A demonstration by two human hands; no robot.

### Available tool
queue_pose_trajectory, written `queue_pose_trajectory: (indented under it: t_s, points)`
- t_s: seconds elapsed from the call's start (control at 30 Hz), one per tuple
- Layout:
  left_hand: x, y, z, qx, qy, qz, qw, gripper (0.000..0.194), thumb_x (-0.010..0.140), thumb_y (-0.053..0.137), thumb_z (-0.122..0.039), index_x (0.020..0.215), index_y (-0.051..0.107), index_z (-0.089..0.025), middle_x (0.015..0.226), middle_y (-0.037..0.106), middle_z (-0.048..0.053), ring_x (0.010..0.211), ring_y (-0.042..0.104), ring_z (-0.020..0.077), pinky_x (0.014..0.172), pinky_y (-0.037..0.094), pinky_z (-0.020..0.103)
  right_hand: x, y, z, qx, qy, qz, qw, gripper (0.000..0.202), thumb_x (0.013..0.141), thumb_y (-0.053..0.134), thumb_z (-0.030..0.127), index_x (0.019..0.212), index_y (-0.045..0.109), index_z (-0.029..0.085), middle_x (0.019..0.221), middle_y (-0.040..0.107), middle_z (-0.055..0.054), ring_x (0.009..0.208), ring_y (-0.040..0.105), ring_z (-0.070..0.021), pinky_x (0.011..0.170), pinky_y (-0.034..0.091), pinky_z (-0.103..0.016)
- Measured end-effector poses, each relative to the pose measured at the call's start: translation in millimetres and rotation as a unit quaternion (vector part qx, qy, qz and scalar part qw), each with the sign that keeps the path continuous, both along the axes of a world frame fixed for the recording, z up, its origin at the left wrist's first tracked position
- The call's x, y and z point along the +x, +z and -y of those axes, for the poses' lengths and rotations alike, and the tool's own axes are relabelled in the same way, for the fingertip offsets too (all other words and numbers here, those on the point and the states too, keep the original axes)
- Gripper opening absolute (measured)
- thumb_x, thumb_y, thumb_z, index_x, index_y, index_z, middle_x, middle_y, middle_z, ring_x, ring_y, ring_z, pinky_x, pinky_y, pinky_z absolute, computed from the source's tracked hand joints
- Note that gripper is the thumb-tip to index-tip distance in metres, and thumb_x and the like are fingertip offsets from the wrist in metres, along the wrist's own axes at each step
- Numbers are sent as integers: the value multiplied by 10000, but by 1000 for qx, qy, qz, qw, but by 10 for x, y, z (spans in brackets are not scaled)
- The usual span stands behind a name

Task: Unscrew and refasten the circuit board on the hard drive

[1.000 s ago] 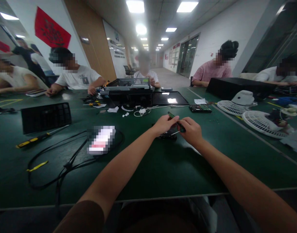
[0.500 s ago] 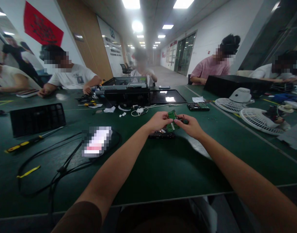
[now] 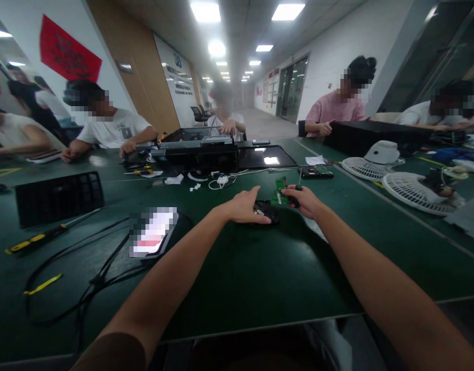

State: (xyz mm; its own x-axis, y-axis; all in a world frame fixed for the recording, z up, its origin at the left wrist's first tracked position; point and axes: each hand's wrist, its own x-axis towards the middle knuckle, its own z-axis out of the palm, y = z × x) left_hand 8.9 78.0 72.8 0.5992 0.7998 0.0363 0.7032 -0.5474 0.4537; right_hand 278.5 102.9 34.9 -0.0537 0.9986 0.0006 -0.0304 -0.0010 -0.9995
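In the head view, my right hand (image 3: 308, 202) pinches a green circuit board (image 3: 278, 192) by its right edge. A small screwdriver with a dark handle (image 3: 297, 189) is also tucked in that hand, its thin shaft pointing up. My left hand (image 3: 244, 206) is spread, thumb and fingers apart, at the left side of a flat black device (image 3: 266, 210) on the table. Its thumb reaches along the near edge; whether it touches the device I cannot tell. The board is just above and right of the device.
A lit phone (image 3: 153, 232), black cables (image 3: 99, 278) and a yellow-black screwdriver (image 3: 39, 239) lie left. Ahead stand an opened black computer case (image 3: 200, 154) and a flat dark panel (image 3: 265, 157). White fan parts (image 3: 418, 193) are right. Several people sit around the green table (image 3: 260, 278).
My left hand has let go of the circuit board and moved down to the black device, opening its fingers. My right hand keeps the board and has shifted slightly right.
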Motion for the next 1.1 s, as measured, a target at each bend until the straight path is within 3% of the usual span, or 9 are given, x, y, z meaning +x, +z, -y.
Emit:
queue_pose_trajectory:
  t_s: [0.13, 0.27, 0.47, 0.63, 0.73, 0.83, 0.93, 1.1]
  points:
    - [-29, -92, -35, 6, -28, -73, 997, 1460, 622, 817, -773, 1707, 97, -112, 1657, 380, 262, 1498, 374, 492, 1221, 302, 557, 15, -81, 77, -13, 8, 6, 1000, 376, 637, 942, 381, 828, 673, 199, 795, 623, 5, 696, 541, -126, 475, 346, -224]
    - [-59, -144, -101, -3, -44, -82, 996, 1440, 643, 831, -704, 1714, 48, -144, 1654, 396, 245, 1488, 403, 481, 1224, 292, 567, -67, -63, 157, -13, 19, -8, 1000, 383, 652, 937, 348, 923, 708, 205, 825, 645, 5, 705, 551, -122, 478, 356, -219]
    - [-160, -67, -84, -24, -36, -102, 994, 1466, 597, 891, -635, 1714, 60, -173, 1651, 407, 245, 1494, 407, 482, 1224, 295, 588, -197, -46, 279, 6, 50, -16, 999, 370, 678, 931, 345, 936, 713, 194, 839, 659, -9, 694, 553, -125, 465, 350, -227]
    - [-233, -7, -39, -66, 7, -104, 992, 1542, 506, 940, -668, 1714, 118, -174, 1706, 306, 261, 1532, 342, 513, 1213, 330, 588, -283, -23, 343, 5, 70, -14, 997, 384, 666, 941, 351, 931, 710, 197, 860, 670, -13, 703, 567, -131, 474, 347, -237]
    - [-223, 10, -53, -60, -2, 11, 998, 1208, 753, 804, -700, 1674, 269, -130, 1664, 390, 254, 1496, 440, 433, 1180, 405, 503, -323, -14, 365, 5, 81, -19, 997, 389, 676, 937, 368, 955, 725, 198, 878, 672, -14, 711, 570, -132, 476, 341, -241]
    - [-175, 9, -85, -34, 17, 158, 987, 739, 985, 613, -569, 1534, 487, -91, 1425, 639, 224, 1277, 644, 325, 1062, 511, 429, -344, 3, 390, 5, 93, -33, 995, 395, 687, 937, 379, 973, 726, 206, 876, 666, -6, 707, 562, -128, 484, 340, -244]
    - [-117, -23, -95, -54, 12, 223, 973, 547, 973, 678, -454, 1396, 609, -113, 1218, 737, 168, 1074, 718, 272, 938, 570, 400, -365, 26, 417, 9, 108, -43, 993, 384, 712, 929, 383, 992, 728, 212, 873, 658, 0, 701, 551, -123, 490, 340, -246]
    - [-37, -79, -48, -150, -2, 289, 945, 481, 884, 778, -262, 1306, 635, -80, 1146, 744, 160, 1014, 722, 235, 909, 585, 386, -411, 46, 456, 11, 117, -46, 992, 381, 726, 927, 373, 1016, 741, 210, 917, 673, -17, 721, 556, -126, 498, 349, -244]
